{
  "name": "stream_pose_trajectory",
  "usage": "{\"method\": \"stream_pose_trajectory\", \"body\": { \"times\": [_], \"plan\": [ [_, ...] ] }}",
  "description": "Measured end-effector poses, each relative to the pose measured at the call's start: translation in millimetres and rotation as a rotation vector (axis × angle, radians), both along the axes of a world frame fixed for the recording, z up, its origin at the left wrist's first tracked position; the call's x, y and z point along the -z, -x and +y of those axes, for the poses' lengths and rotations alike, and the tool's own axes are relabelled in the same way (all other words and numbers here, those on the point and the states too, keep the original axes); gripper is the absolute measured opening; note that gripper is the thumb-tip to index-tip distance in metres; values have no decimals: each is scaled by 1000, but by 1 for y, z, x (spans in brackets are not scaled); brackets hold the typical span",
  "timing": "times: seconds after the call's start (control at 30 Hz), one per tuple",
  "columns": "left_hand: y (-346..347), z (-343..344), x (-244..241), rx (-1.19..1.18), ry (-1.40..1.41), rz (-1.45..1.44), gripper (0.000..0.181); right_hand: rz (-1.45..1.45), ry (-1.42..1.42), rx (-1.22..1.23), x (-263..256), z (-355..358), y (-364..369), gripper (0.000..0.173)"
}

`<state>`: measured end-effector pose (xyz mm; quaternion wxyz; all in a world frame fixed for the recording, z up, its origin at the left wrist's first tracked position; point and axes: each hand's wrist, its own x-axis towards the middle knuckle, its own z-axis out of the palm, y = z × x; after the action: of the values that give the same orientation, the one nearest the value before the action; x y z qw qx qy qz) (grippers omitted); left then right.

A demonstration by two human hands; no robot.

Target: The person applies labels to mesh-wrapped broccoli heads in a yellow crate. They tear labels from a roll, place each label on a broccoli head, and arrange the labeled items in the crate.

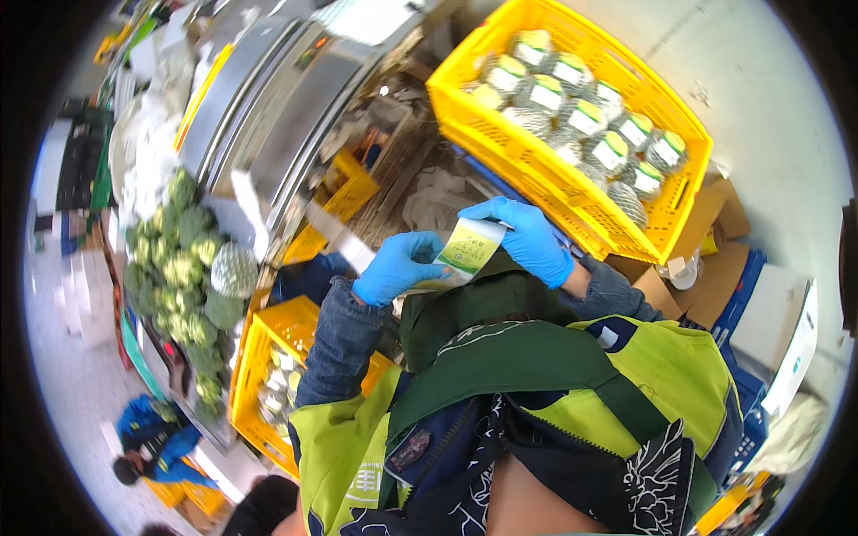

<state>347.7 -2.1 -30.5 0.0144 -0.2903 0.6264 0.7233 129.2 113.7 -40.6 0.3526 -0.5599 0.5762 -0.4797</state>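
Observation:
Both hands wear blue gloves and meet in front of the chest. My left hand (pixel 405 266) pinches the lower left end of a strip of printed green-and-white labels (pixel 471 248). At the strip's upper right end, the fingers of my right hand (pixel 526 238) hold its edge. The strip bends between the hands and bears writing. Beyond my right hand stands a yellow plastic crate (pixel 509 144) with many net-wrapped, labelled packs (pixel 586 120). To the left lies a heap of broccoli heads (pixel 181 268), with a round net-wrapped item (pixel 234 270) at its side.
A metal-framed machine (pixel 268 114) stands at the upper left. A second yellow crate (pixel 251 402) with labelled packs is at lower left. Cardboard boxes (pixel 717 281) and a blue crate (pixel 751 429) stand on the right. A person in a blue jacket (pixel 157 439) is at the far lower left.

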Motion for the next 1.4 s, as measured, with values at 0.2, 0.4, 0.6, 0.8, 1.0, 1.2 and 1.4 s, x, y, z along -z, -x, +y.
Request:
{"method": "stream_pose_trajectory", "body": {
  "times": [0.2, 0.4, 0.6, 0.8, 1.0, 1.2, 1.4],
  "plan": [
    [122, 16, -18, -160, 66, 1, 21, -222, 72, 233, -10, 21, 69, 24],
    [189, 23, -51, 109, 938, 46, 24, -242, -110, 204, 14, 37, 124, 10],
    [231, -30, -84, -133, 744, 29, 5, -67, -203, 449, 37, 60, 154, 25],
    [320, -130, 23, 84, 305, 19, 18, -251, 42, 276, 20, 60, 152, 40],
    [370, -136, 136, 750, 1120, -257, 57, -463, -216, 254, 7, 76, 160, 38],
    [371, -109, 120, 1210, 1295, -248, 74, 79, 66, 538, 18, 64, 163, 11],
    [350, -70, 40, 795, 445, -21, 52, -470, -171, 641, 19, 79, 150, 33]
  ]
}}
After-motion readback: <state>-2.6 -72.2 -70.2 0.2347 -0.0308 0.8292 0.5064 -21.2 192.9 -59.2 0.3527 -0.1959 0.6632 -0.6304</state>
